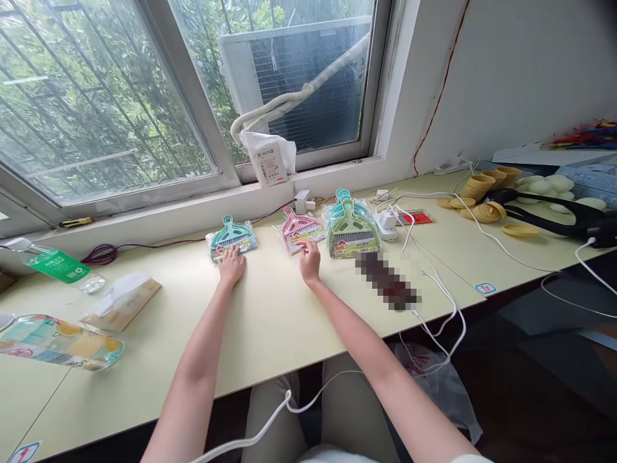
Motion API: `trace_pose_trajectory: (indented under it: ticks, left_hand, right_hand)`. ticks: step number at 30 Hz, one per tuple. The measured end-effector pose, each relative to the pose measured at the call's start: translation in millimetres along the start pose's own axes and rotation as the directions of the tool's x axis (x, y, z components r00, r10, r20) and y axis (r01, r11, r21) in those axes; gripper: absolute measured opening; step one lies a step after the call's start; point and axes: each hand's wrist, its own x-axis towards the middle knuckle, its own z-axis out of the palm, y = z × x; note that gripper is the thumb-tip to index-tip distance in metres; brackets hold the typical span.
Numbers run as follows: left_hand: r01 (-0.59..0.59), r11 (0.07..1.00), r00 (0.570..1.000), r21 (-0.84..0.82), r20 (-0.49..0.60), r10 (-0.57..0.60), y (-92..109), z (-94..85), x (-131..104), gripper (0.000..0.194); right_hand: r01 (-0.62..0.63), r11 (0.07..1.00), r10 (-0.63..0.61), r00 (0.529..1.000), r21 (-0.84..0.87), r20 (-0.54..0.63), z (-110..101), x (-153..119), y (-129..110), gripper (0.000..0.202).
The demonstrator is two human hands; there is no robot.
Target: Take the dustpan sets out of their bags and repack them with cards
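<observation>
My left hand lies open, its fingertips resting on the front edge of a teal dustpan and brush set in a clear bag. My right hand has bent fingers closed at the front edge of a bagged pink dustpan and brush set. That pink set lies flat on the table, and the hand covers part of its lower edge. Just to the right is an overlapping pile of bagged dustpan sets, a light green dustpan and brush set on top with teal ones behind it.
Water bottle, tissue pack and large printed bottle lie at the left. On the right, white cables run past a charger and over the table edge. Yellow cups stand farther right. A window sill borders the back.
</observation>
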Motion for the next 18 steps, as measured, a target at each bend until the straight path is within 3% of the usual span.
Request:
trace_pose_trajectory:
  ticks: [5, 8, 10, 12, 15, 18]
  left_hand:
    - [-0.224, 0.97, 0.974, 0.089, 0.007, 0.225, -9.8, -18.8, -42.1, 0.04]
    - [-0.244, 0.969, 0.97, 0.046, -0.009, 0.244, -16.6, -31.7, -70.9, 0.034]
    - [-0.083, 0.996, 0.988, 0.024, -0.129, 0.085, -27.6, -37.7, -83.1, 0.039]
    - [0.135, 0.988, 0.978, -0.08, -0.15, -0.146, -41.0, -41.1, -87.6, 0.051]
    - [0.334, 0.848, 0.942, -0.41, 0.108, -0.319, -57.4, -44.7, -84.8, 0.06]
    - [0.434, 0.543, 0.899, -0.719, 0.304, -0.317, -62.2, -51.8, -80.5, 0.069]
  right_hand:
    - [-0.005, 1.0, 0.004, 0.998, 0.011, 0.062, 0.5, -5.3, -4.8, 0.037]
    - [-0.051, 0.999, 0.049, 0.98, 0.004, 0.195, 5.3, -11.9, -7.8, 0.034]
    - [-0.066, 0.998, 0.067, 0.939, -0.015, 0.338, 11.9, -20.8, -10.8, 0.03]
    - [-0.035, 0.996, 0.07, 0.876, -0.081, 0.478, 19.7, -33.6, -14.8, 0.026]
    - [0.082, 0.972, 0.082, 0.763, -0.222, 0.642, 28.5, -54.0, -20.8, 0.033]
    - [0.154, 0.961, 0.058, 0.696, -0.228, 0.716, 29.9, -63.4, -22.7, 0.04]
